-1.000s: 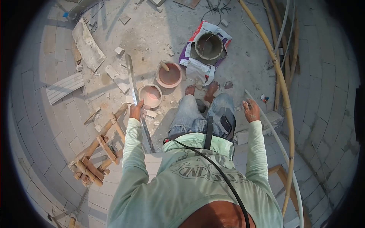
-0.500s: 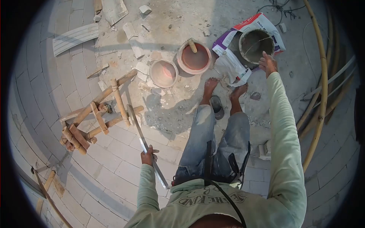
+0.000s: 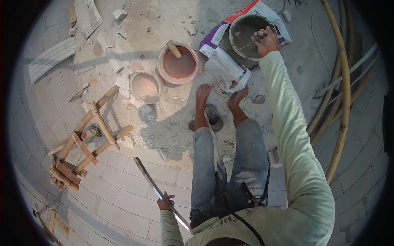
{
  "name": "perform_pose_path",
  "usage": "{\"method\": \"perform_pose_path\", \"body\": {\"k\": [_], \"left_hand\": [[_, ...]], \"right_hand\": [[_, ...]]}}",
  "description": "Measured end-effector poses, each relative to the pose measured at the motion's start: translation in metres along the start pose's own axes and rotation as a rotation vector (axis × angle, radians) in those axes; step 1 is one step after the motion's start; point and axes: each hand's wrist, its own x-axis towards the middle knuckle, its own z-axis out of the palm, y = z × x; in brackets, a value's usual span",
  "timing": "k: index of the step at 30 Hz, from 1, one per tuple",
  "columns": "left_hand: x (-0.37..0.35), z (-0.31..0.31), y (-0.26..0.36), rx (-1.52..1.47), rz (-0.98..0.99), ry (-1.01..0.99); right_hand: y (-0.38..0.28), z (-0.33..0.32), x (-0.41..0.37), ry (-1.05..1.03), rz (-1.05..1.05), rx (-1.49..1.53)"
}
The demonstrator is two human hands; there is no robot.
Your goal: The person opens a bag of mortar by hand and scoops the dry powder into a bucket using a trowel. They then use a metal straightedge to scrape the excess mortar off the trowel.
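My left hand (image 3: 166, 202) is closed around a long flat metal bar (image 3: 148, 179), which slants from near my waist up towards the left. My right hand (image 3: 266, 41) reaches over a bucket (image 3: 233, 39) of grey wet mix, its fingers closed on the thin wire handle (image 3: 249, 44). The bucket stands on an opened white, red and purple bag (image 3: 213, 39). Left of it is a bucket (image 3: 161, 65) of murky liquid with a wooden-looking handle (image 3: 174, 49) sticking out. A smaller pale bucket (image 3: 133, 91) sits beside that one.
A bamboo and wood frame (image 3: 85, 123) lies at the left. Bamboo poles (image 3: 344, 94) run along the right side. Slippers (image 3: 214, 118) lie between my bare feet. Broken block pieces (image 3: 120, 14) and a corrugated sheet (image 3: 52, 59) lie about the floor.
My right hand has moved from beside the bucket's rim onto its wire handle. My left hand still holds the metal bar. The view has shifted, so the floor things appear further left.
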Motion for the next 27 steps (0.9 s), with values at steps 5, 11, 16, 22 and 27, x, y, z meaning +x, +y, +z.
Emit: {"method": "perform_pose_path", "body": {"k": [5,11,16,22,27], "left_hand": [[0.005,0.008,0.014,0.020,0.014,-0.016],[0.026,0.033,0.058,0.087,0.136,-0.044],[0.036,0.064,0.093,0.109,0.200,-0.085],[0.034,0.102,0.120,0.128,0.280,-0.098],[0.038,0.123,0.123,0.149,0.347,-0.126]], "right_hand": [[-0.082,0.003,-0.093,-0.055,-0.079,0.037],[-0.130,-0.056,-0.190,0.007,-0.065,-0.137],[-0.128,-0.135,-0.212,0.166,-0.102,-0.210],[-0.083,-0.191,-0.167,0.342,-0.033,-0.400],[-0.057,-0.254,-0.118,0.395,-0.004,-0.477]]}}
